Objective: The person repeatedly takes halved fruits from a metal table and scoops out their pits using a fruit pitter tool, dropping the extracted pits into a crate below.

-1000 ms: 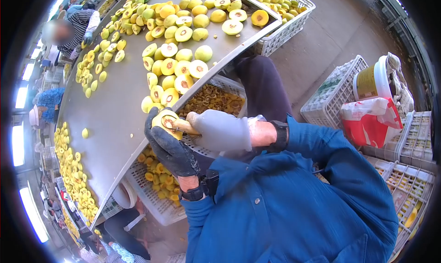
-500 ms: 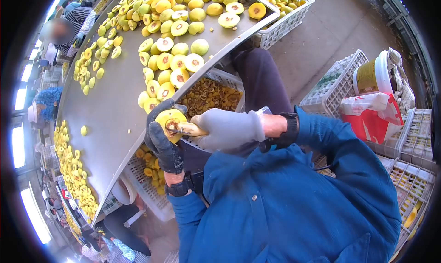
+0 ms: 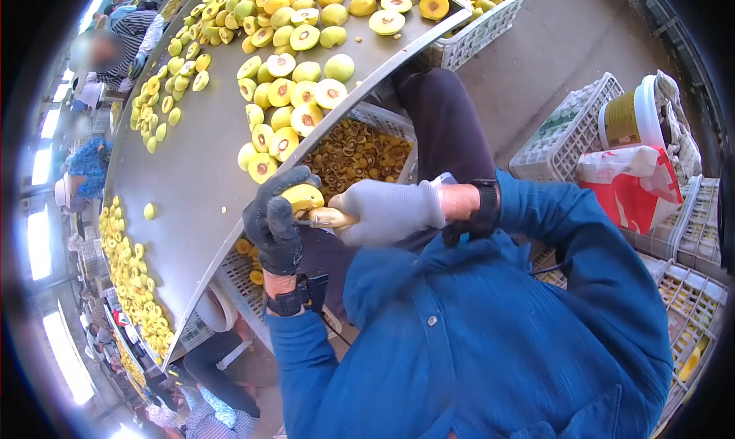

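My left hand (image 3: 272,223), in a dark grey glove, is closed around a yellow peach half (image 3: 303,197). The half is tilted, so its cut face is largely out of sight. In a light grey glove, my right hand (image 3: 390,211) grips a wooden-handled pitting knife (image 3: 331,217). Its metal end points left against the peach half and is mostly hidden by fruit and fingers. Cut peach halves (image 3: 283,142) lie on the metal table just beyond my hands, several with brown stone hollows facing up. Below the table edge, brown pit pieces (image 3: 360,159) fill a white crate (image 3: 413,163).
The metal table (image 3: 191,201) slopes across the left, with a pitted-looking pile (image 3: 134,278) at its near left. Another crate of peaches (image 3: 475,37) stands at the top. White crates (image 3: 563,132), a bucket (image 3: 624,119) and a red-white bag (image 3: 628,182) are right. Co-workers sit far left.
The peach half has turned in my left hand, its cut face tipping away from view. The knife has shifted slightly with it. My view has moved a little.
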`<act>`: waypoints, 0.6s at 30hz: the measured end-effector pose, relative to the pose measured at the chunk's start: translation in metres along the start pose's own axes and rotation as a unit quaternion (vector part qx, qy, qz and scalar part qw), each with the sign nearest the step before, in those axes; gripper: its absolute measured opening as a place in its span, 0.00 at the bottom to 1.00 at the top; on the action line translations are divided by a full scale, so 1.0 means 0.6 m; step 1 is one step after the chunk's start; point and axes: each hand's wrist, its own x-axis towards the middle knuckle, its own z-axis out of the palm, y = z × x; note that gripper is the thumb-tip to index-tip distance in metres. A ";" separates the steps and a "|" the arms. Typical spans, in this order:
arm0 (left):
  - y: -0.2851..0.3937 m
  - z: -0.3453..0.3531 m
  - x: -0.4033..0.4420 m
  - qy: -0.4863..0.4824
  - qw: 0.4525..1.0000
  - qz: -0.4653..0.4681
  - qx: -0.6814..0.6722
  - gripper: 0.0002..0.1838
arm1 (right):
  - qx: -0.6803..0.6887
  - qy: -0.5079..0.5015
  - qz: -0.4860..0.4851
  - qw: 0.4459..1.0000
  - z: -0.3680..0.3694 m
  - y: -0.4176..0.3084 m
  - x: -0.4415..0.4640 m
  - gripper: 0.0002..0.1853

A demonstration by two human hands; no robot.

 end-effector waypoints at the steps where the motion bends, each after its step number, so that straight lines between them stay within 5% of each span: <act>1: 0.001 -0.002 0.001 -0.023 1.000 0.004 0.010 0.33 | -0.056 0.011 -0.019 0.998 -0.005 0.001 -0.002 0.11; 2: 0.005 -0.008 0.006 -0.043 0.999 0.010 0.020 0.34 | -0.116 0.020 -0.039 0.992 -0.009 0.000 -0.001 0.11; 3: 0.007 -0.013 0.011 -0.062 0.997 0.018 0.033 0.34 | -0.034 0.004 -0.011 0.999 -0.004 -0.002 -0.001 0.11; 5: 0.008 0.006 -0.001 0.025 0.989 -0.059 -0.137 0.33 | 0.132 -0.029 0.041 0.990 0.016 -0.003 0.004 0.11; 8: -0.015 0.056 -0.017 0.150 0.939 -0.124 -0.285 0.34 | 0.197 -0.083 0.075 0.974 0.020 0.014 0.017 0.10; 11: -0.017 0.089 -0.026 0.255 0.900 -0.208 -0.285 0.34 | 0.050 0.062 -0.084 0.993 0.027 0.043 0.047 0.11; 15: -0.068 0.080 -0.037 0.313 0.910 -0.216 -0.165 0.37 | -0.255 0.166 -0.087 0.949 0.007 0.068 0.048 0.13; 18: -0.091 0.049 -0.045 0.347 0.876 -0.204 -0.267 0.35 | -0.356 0.213 -0.023 0.910 -0.013 0.103 0.054 0.13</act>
